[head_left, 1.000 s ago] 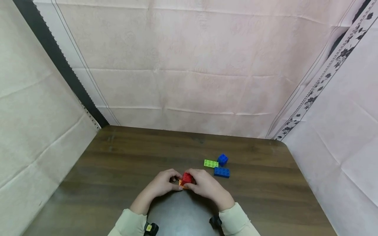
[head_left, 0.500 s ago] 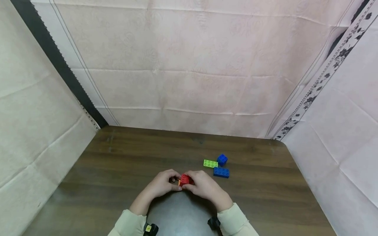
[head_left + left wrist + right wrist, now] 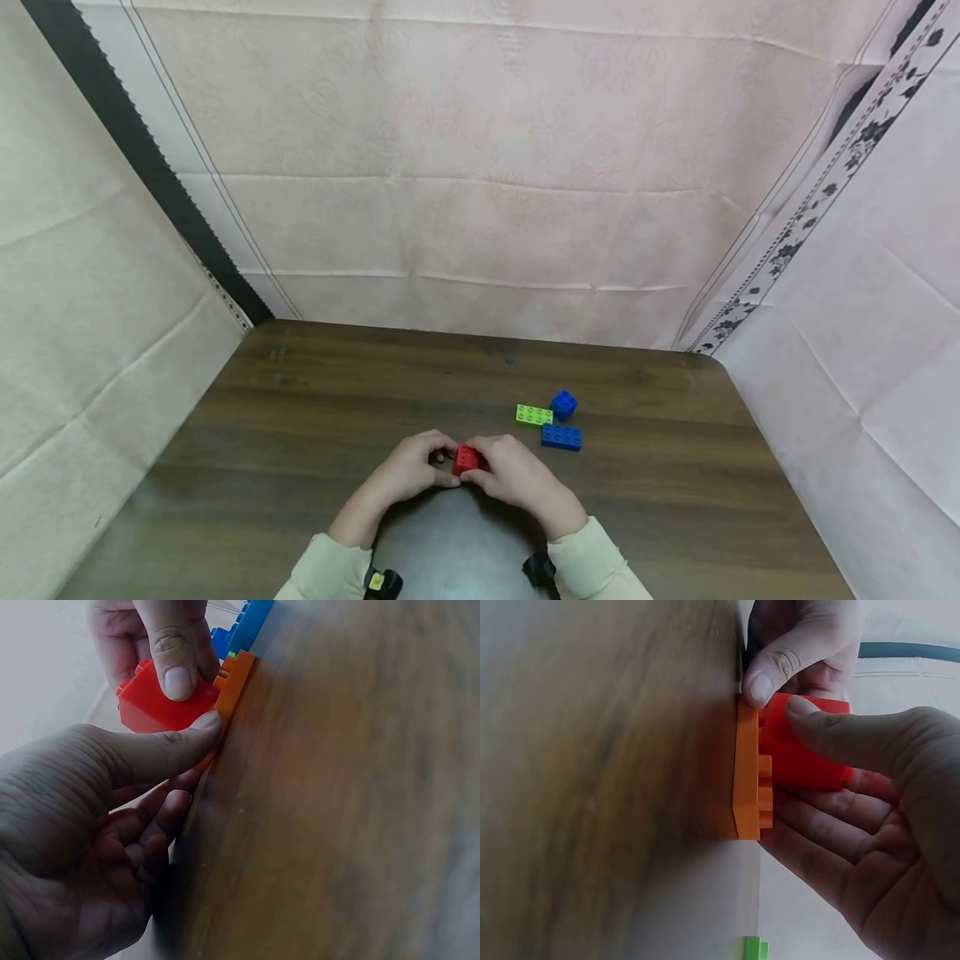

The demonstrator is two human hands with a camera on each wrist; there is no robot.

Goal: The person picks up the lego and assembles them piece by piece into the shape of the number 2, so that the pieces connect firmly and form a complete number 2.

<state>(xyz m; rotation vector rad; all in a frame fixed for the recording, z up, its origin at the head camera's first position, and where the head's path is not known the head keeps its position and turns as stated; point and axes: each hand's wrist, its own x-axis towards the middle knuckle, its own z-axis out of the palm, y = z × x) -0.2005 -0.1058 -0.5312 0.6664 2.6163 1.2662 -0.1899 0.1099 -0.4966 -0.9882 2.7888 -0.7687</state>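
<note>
A red brick [image 3: 467, 458] sits over one end of a flat orange toy plate [image 3: 746, 772], whose bare studs show past it in the right wrist view. With thumb and fingers, my right hand [image 3: 517, 475] grips the red brick from its right side. My left hand [image 3: 408, 465] pinches the plate's left end, its thumb right beside the brick. The plate lies flat on the wooden table [image 3: 360, 375]. From the head, the brick and fingers hide the plate. Whether the brick is pressed fully onto the studs I cannot tell.
Beyond my right hand lie a lime green studded plate [image 3: 534, 415], a small blue brick [image 3: 564, 405] and a longer blue brick [image 3: 561, 438], close together. Pale cloth walls [image 3: 465, 208] surround the table's back and sides. A grey rounded shape [image 3: 453, 542] is between my forearms.
My right hand has shifted slightly left with the red brick, which now covers the orange plate from above. The left hand has stayed in place.
</note>
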